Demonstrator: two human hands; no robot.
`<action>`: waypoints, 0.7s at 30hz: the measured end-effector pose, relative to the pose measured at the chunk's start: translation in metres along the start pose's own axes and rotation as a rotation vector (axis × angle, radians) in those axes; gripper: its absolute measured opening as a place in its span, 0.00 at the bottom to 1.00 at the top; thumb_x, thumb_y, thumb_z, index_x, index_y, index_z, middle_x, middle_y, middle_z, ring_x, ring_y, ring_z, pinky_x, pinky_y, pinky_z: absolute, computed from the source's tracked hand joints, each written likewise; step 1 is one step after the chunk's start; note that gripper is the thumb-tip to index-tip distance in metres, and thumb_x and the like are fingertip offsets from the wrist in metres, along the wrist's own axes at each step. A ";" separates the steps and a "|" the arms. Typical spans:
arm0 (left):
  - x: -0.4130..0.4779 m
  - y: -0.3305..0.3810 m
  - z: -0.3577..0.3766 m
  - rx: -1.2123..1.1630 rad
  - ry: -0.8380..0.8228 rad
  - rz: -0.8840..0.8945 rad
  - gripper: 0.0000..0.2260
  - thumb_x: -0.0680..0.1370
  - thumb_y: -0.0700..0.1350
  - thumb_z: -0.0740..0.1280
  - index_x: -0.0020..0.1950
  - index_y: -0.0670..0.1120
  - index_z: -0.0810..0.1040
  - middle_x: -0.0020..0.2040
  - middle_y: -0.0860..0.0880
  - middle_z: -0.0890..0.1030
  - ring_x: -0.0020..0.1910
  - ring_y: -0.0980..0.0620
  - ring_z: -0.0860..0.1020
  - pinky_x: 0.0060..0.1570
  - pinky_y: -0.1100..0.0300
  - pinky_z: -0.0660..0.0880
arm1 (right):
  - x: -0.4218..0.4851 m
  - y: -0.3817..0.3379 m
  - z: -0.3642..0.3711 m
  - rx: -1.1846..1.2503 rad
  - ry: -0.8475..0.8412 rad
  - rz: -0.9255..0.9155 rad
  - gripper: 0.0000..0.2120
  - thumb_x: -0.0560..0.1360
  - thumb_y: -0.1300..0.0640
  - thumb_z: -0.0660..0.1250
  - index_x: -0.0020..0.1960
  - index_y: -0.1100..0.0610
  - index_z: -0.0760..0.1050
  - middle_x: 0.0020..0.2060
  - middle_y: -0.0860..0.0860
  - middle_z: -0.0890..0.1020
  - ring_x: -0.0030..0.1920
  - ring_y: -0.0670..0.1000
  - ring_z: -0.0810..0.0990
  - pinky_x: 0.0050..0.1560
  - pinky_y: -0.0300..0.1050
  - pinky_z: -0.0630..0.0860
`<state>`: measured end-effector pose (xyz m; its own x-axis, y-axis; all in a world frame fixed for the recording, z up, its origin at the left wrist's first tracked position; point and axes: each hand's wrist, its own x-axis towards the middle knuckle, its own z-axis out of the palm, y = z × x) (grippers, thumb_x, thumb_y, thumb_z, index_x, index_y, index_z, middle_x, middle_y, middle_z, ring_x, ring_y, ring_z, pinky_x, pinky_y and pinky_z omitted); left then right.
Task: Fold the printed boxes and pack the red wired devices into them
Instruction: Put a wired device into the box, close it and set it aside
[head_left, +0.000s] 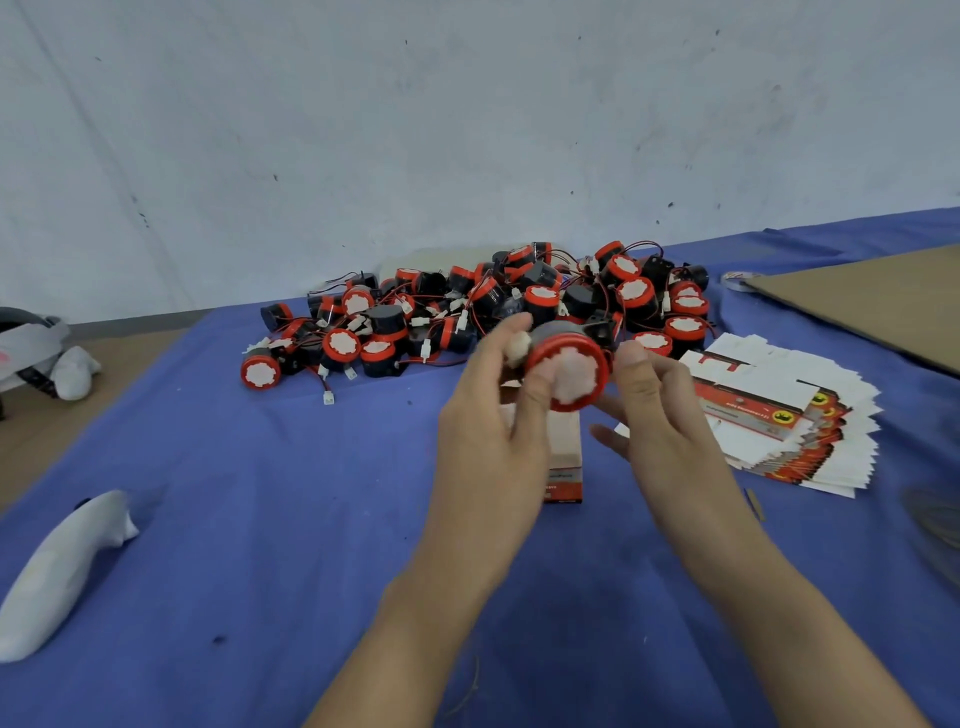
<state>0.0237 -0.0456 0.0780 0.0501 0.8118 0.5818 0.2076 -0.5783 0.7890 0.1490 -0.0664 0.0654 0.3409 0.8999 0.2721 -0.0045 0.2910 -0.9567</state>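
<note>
Being held up between two bare hands, a red wired device (566, 369) is seen just in front of a heap of red wired devices (467, 312), its red rim and whitish round face turned toward the camera. The picture is blurred by motion here.

The device is gripped by the left hand (493, 415): one finger is curled across its front face and the thumb is pressed at its upper left side, where a small pale lump is also pinched; what that lump is cannot be told. The rim on the other side is touched by the thumb of the right hand (660, 415), whose visible fingers are spread loosely below. Whether this hand truly grasps the device cannot be told.

A printed box (563, 457), already folded into shape, is seen in front of the heap, directly beneath the held device and partly hidden by the left hand.

A stack of flat printed boxes (779, 421) is fanned out to the front right of the heap. A cardboard sheet (857, 301) is laid to the right of the heap. A white padded object (62, 566) is placed well to the front left of the heap. The heap is spread on a blue cloth (260, 493).
</note>
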 end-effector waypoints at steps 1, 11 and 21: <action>0.004 -0.001 -0.004 -0.033 0.011 -0.048 0.13 0.83 0.49 0.64 0.68 0.58 0.73 0.58 0.63 0.79 0.58 0.69 0.76 0.51 0.75 0.72 | 0.000 0.001 -0.003 -0.037 -0.019 -0.003 0.26 0.66 0.25 0.58 0.57 0.38 0.70 0.52 0.30 0.79 0.54 0.35 0.80 0.60 0.47 0.77; 0.029 -0.009 -0.041 0.116 0.016 -0.248 0.14 0.84 0.49 0.62 0.69 0.52 0.75 0.54 0.62 0.80 0.56 0.61 0.79 0.59 0.60 0.77 | 0.015 0.031 -0.027 -0.511 -0.355 0.166 0.53 0.63 0.33 0.65 0.81 0.44 0.45 0.76 0.41 0.62 0.75 0.46 0.64 0.65 0.44 0.70; 0.022 -0.007 -0.028 0.346 -0.119 -0.320 0.15 0.84 0.51 0.60 0.70 0.52 0.74 0.52 0.56 0.79 0.46 0.63 0.77 0.36 0.75 0.72 | 0.027 0.059 -0.019 -0.665 -0.470 0.149 0.43 0.74 0.48 0.74 0.80 0.44 0.50 0.62 0.36 0.68 0.66 0.47 0.71 0.61 0.38 0.71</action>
<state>-0.0043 -0.0254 0.0908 0.0382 0.9599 0.2777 0.5429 -0.2532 0.8007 0.1758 -0.0307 0.0142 -0.0488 0.9987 0.0115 0.5886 0.0381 -0.8075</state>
